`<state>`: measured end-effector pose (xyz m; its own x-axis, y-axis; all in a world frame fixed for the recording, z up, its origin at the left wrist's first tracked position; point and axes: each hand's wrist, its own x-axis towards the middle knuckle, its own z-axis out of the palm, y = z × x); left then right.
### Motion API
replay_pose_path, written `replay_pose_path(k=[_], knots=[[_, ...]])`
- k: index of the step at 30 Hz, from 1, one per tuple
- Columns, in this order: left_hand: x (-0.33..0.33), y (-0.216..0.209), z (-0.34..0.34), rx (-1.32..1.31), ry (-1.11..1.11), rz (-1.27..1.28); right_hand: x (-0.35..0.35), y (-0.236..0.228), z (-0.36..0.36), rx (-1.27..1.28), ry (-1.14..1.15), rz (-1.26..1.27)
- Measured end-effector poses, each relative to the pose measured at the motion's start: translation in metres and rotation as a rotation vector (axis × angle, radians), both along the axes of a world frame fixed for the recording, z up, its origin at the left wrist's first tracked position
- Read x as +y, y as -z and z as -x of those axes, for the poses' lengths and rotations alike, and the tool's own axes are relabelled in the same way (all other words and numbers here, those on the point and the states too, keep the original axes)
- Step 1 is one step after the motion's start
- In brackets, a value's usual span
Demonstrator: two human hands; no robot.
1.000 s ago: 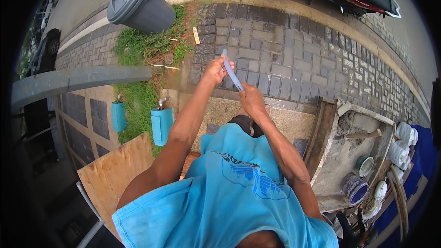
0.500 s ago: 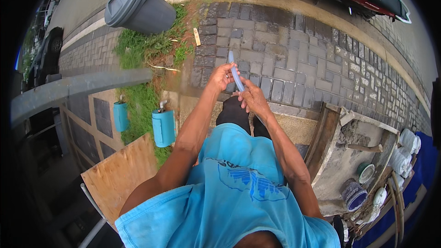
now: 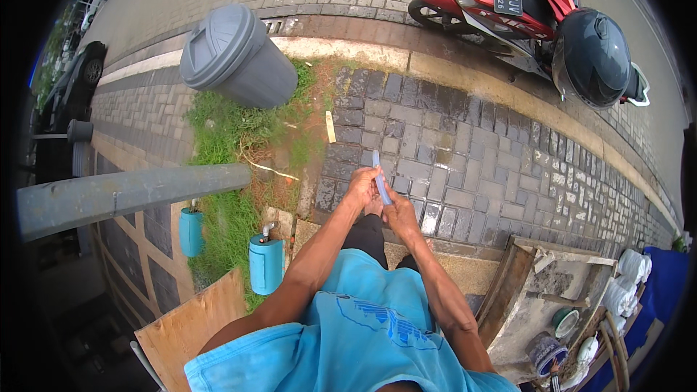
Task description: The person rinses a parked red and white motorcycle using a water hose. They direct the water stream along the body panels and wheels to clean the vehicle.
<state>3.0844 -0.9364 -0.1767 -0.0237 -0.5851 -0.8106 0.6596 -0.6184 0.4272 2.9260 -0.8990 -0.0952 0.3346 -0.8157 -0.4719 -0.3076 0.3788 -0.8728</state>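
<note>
— What sort of ground is this?

— A damp pavement of grey rectangular brick pavers (image 3: 465, 167), rough and dark at the joints, with a strip of scruffy green grass (image 3: 225, 174) along its left edge.

— And going from the left?

— A smooth grey metal pipe (image 3: 123, 194) lying level, two light-blue plastic cylinders (image 3: 266, 264) below it, a round grey plastic bin with a lid (image 3: 232, 58) tipped at the grass's far end, then a raw plywood sheet (image 3: 196, 327) near the lower edge.

— The hands?

— Both forearms reach forward from a light-blue shirt and meet over the pavers. The left hand (image 3: 361, 187) curls closed round the lower part of a thin, flat pale-blue strip (image 3: 380, 178), held nearly upright. The right hand (image 3: 399, 212) pinches closed against the same strip from below, touching the left.

— Further right?

— A glossy red motorbike (image 3: 508, 7) with a black helmet (image 3: 592, 58), and a grimy wooden cart (image 3: 537, 297) at the lower right corner.
</note>
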Motion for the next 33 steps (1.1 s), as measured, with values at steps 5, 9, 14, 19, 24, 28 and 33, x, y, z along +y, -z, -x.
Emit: replay_pose_path(k=[5,9,14,19,24,28,33], knots=[[-0.079,-0.013,-0.042,0.014,0.042,0.118,-0.069,-0.009,-0.039,0.039,0.033,0.087],[-0.121,-0.014,-0.053,0.002,0.102,0.118,-0.109,-0.005,-0.046,0.088,0.068,0.129],[-0.164,0.029,-0.059,0.033,0.088,0.117,-0.125,0.039,-0.03,0.105,0.01,0.174],[-0.207,0.063,-0.054,-0.029,0.051,0.057,-0.162,0.061,-0.023,0.079,0.014,0.076],[-0.253,0.085,-0.066,-0.076,-0.038,0.029,-0.212,0.081,-0.035,0.066,0.002,0.128],[-0.305,0.085,-0.081,-0.141,-0.096,0.003,-0.263,0.072,-0.058,0.063,0.038,0.029],[-0.38,0.078,-0.127,-0.126,-0.03,0.038,-0.325,0.085,-0.097,0.129,0.028,0.227]])
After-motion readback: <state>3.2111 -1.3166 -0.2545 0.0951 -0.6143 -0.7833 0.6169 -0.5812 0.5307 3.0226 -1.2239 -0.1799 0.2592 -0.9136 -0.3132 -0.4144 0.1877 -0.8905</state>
